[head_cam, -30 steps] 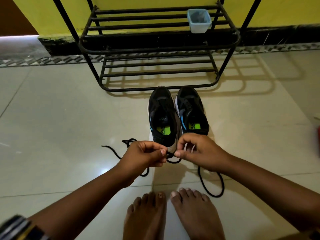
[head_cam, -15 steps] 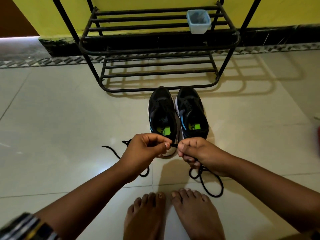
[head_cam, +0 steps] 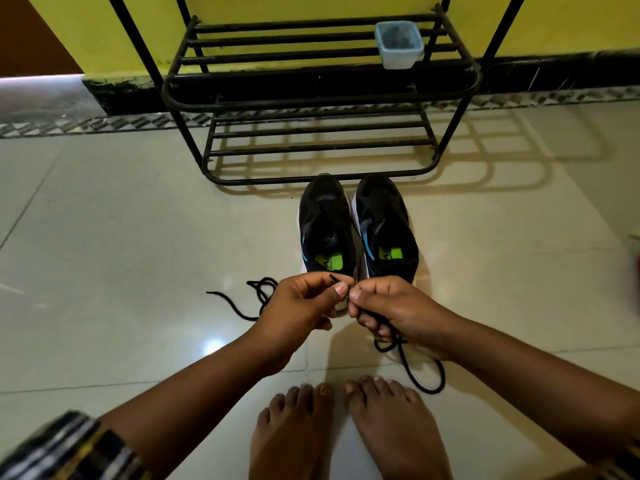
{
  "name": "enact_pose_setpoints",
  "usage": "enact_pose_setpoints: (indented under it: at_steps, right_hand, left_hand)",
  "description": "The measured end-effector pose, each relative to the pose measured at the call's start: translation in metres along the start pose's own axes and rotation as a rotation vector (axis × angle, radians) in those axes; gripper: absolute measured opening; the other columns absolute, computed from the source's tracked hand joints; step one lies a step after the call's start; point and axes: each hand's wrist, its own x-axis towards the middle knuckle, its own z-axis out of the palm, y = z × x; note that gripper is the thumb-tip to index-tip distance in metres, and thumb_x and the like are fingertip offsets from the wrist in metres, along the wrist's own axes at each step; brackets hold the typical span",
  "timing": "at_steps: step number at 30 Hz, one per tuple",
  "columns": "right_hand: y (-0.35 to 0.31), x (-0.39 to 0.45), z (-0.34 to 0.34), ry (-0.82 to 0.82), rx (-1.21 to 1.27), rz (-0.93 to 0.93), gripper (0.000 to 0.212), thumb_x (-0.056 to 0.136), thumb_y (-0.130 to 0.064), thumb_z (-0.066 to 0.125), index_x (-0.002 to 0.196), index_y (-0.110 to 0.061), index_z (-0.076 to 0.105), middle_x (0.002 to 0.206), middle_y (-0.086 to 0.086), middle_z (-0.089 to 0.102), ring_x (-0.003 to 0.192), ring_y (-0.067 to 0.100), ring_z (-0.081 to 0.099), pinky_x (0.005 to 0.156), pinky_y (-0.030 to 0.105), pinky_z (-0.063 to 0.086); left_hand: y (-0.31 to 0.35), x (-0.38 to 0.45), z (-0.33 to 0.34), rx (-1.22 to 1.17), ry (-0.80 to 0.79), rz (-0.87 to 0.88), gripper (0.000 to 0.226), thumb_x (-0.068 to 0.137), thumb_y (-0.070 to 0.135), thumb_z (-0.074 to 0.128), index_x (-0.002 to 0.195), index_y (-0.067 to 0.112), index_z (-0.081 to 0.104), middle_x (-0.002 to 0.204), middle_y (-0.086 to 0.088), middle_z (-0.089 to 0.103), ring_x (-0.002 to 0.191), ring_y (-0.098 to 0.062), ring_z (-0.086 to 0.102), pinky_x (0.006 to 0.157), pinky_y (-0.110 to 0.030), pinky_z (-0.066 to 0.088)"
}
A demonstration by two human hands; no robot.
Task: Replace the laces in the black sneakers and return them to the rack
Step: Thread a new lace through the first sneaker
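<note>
Both hands (head_cam: pixel 349 306) pinch lace (head_cam: pixel 426 382) near sneakers' (head_cam: pixel 356 230) heels.

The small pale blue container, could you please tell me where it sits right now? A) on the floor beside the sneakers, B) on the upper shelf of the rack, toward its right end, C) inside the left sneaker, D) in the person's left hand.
B: the pale blue container rests on the bars of the black rack's upper shelf near the right end, well away from both sneakers.
</note>
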Motion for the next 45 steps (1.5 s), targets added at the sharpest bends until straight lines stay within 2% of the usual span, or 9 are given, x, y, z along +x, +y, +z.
enact_pose_setpoints:
  at_steps: [8, 16, 19, 22, 26, 29, 34, 39, 45]
  right_hand:
    - [0.002, -0.001, 0.000, -0.058, -0.022, -0.002, 0.031, 0.099, -0.023, 0.043, 0.078, -0.009, 0.061, 0.055, 0.002, 0.046, 0.043, 0.009, 0.035, 0.040, 0.017, 0.029]
    - [0.006, 0.000, 0.000, -0.080, -0.016, 0.027, 0.036, 0.100, -0.027, 0.041, 0.072, -0.010, 0.056, 0.048, -0.004, 0.033, 0.041, 0.009, 0.026, 0.043, 0.021, 0.023]
    - [0.009, 0.000, 0.000, -0.074, -0.005, 0.044, 0.037, 0.101, -0.028, 0.039, 0.071, -0.011, 0.053, 0.046, -0.007, 0.030, 0.039, 0.006, 0.022, 0.041, 0.020, 0.020]
    - [0.012, 0.000, 0.000, -0.042, -0.040, 0.043, 0.035, 0.101, -0.028, 0.038, 0.074, -0.011, 0.053, 0.047, -0.007, 0.029, 0.040, 0.006, 0.021, 0.040, 0.019, 0.020]
    - [0.015, 0.000, -0.013, -0.024, -0.100, 0.030, 0.033, 0.100, -0.027, 0.041, 0.072, -0.014, 0.052, 0.050, -0.007, 0.028, 0.043, 0.007, 0.019, 0.042, 0.020, 0.019]
    - [0.014, -0.003, -0.032, -0.085, -0.130, 0.042, 0.036, 0.099, -0.028, 0.043, 0.065, -0.018, 0.047, 0.052, -0.005, 0.028, 0.045, 0.008, 0.019, 0.042, 0.020, 0.020]
    - [0.019, -0.011, -0.072, -0.090, -0.107, 0.043, 0.034, 0.097, -0.026, 0.046, 0.064, -0.015, 0.046, 0.052, -0.004, 0.024, 0.047, 0.010, 0.015, 0.045, 0.024, 0.014]
    - [0.028, -0.018, -0.111, 0.180, -0.031, 0.002, 0.032, 0.091, -0.027, 0.046, 0.066, -0.008, 0.046, 0.055, 0.001, 0.020, 0.046, 0.009, 0.015, 0.041, 0.020, 0.018]
    - [0.028, -0.014, -0.098, 0.230, -0.184, -0.013, 0.037, 0.099, -0.019, 0.043, 0.064, -0.009, 0.050, 0.049, -0.005, 0.032, 0.045, 0.010, 0.023, 0.043, 0.019, 0.024]
  left_hand:
    - [-0.005, 0.000, 0.000, -0.140, 0.052, -0.082, 0.018, 0.090, 0.021, 0.056, 0.097, 0.018, 0.072, 0.072, 0.009, 0.062, 0.064, -0.002, 0.055, 0.062, -0.019, 0.046]
    - [-0.007, 0.001, 0.002, -0.161, 0.085, -0.080, 0.017, 0.092, 0.016, 0.055, 0.093, 0.013, 0.072, 0.075, 0.003, 0.059, 0.063, -0.005, 0.054, 0.058, -0.018, 0.047]
    - [-0.007, 0.002, 0.002, -0.219, 0.137, -0.141, 0.019, 0.095, 0.017, 0.052, 0.089, 0.017, 0.070, 0.083, 0.004, 0.062, 0.075, -0.009, 0.054, 0.063, -0.019, 0.049]
    - [-0.003, 0.007, 0.002, -0.504, 0.186, -0.227, 0.023, 0.099, 0.014, 0.043, 0.087, 0.013, 0.063, 0.090, -0.001, 0.069, 0.093, -0.017, 0.061, 0.075, -0.030, 0.052]
    - [0.001, 0.013, -0.001, -0.744, 0.249, -0.215, 0.025, 0.100, 0.007, 0.037, 0.080, 0.012, 0.052, 0.067, -0.002, 0.056, 0.071, -0.017, 0.060, 0.066, -0.029, 0.059]
    - [-0.003, 0.015, -0.005, -0.755, 0.281, -0.188, 0.027, 0.098, 0.001, 0.034, 0.078, 0.011, 0.048, 0.055, 0.002, 0.042, 0.047, -0.008, 0.042, 0.045, -0.018, 0.046]
    - [-0.011, 0.023, -0.031, -0.569, 0.320, -0.104, 0.026, 0.099, 0.003, 0.033, 0.081, 0.011, 0.049, 0.059, 0.003, 0.040, 0.040, -0.004, 0.032, 0.041, -0.016, 0.031]
    - [-0.028, 0.022, -0.056, 0.125, 0.394, 0.095, 0.029, 0.101, 0.010, 0.038, 0.079, 0.010, 0.056, 0.054, 0.008, 0.047, 0.050, -0.011, 0.034, 0.050, -0.024, 0.030]
    - [-0.023, 0.020, -0.049, 0.441, 0.369, 0.158, 0.029, 0.099, 0.014, 0.043, 0.077, 0.021, 0.060, 0.063, 0.009, 0.062, 0.051, -0.007, 0.044, 0.055, -0.024, 0.036]
